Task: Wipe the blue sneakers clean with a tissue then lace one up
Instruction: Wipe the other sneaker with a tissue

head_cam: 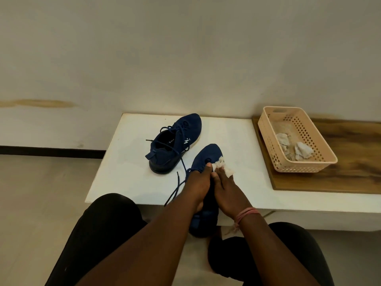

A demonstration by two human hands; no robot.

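Gripping the near sneaker (208, 159), the left hand (199, 182) is curled around it. A tissue (223, 167) is pinched against its toe by the right hand (226, 190). The second sneaker (175, 143) is noted at eleven o'clock.

The only marking in view was a small white logo on the side of the far blue sneaker (175, 141) lying on the bench (127, 172), too small and blurred to read as letters, and no other text appeared.
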